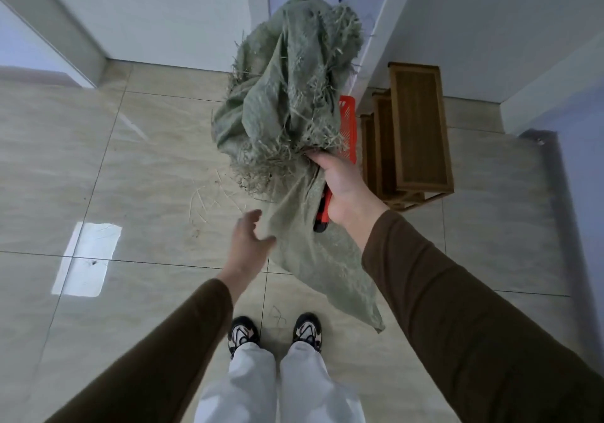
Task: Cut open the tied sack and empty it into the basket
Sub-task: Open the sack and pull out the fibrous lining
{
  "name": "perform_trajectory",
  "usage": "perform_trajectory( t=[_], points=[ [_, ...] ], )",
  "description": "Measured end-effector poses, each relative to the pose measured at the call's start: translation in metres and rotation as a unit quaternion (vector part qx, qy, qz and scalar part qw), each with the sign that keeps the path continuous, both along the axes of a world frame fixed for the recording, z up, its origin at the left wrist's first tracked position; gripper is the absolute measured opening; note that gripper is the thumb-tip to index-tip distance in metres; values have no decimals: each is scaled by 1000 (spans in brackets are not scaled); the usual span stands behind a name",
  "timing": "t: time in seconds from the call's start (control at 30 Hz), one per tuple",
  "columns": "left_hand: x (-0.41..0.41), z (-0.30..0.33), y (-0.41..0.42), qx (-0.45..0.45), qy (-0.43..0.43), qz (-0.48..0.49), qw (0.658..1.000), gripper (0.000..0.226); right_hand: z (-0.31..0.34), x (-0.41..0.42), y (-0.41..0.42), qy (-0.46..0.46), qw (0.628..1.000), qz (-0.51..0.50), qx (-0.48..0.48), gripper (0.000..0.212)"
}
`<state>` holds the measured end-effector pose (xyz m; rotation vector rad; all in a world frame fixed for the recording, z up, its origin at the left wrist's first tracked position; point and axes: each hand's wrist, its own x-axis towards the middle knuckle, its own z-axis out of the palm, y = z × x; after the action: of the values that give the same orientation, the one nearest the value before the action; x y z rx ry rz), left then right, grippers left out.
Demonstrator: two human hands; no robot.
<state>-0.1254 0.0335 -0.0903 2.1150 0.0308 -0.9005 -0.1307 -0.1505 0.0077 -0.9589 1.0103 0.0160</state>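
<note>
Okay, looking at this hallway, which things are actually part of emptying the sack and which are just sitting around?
Part of the job:
green sack, frayed open, straw showing
orange basket, mostly hidden behind the sack
orange cutter, held in the right hand
left hand, touching the sack's lower end

Just lying about:
wooden stands
loose straw on the floor

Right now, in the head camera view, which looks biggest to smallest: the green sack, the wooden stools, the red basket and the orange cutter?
1. green sack
2. wooden stools
3. red basket, mostly hidden behind the sack, so unsure
4. orange cutter, partly covered by the right hand
</note>
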Motion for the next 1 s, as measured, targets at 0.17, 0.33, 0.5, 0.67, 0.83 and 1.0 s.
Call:
perform_trajectory(
  t=[0.17, 0.33, 0.5, 0.67, 0.83, 1.0],
  points=[
    [-4, 11, -46, -15, -46, -111, 993, 36, 13, 0, -5, -6, 997, -15, 69, 35],
    [10, 39, -57, -146, 21, -6, 989, 17, 14, 3, -39, 20, 997, 23, -71, 45],
    [25, 64, -73, -244, 51, 75, 965, 20, -10, -29, -49, 19, 936, 298, -188, 120],
    [44, 89, -92, -251, 28, 82, 964, 18, -38, -61, -31, -10, 876, 379, -299, 138],
    [49, 95, -85, -351, 79, 40, 932, 19, -44, -40, -28, 6, 888, 182, -421, 31],
    [62, 46, -11, -227, 26, 234, 945, 31, -26, -21, -36, -33, 924, 146, -353, 17]
  ],
)
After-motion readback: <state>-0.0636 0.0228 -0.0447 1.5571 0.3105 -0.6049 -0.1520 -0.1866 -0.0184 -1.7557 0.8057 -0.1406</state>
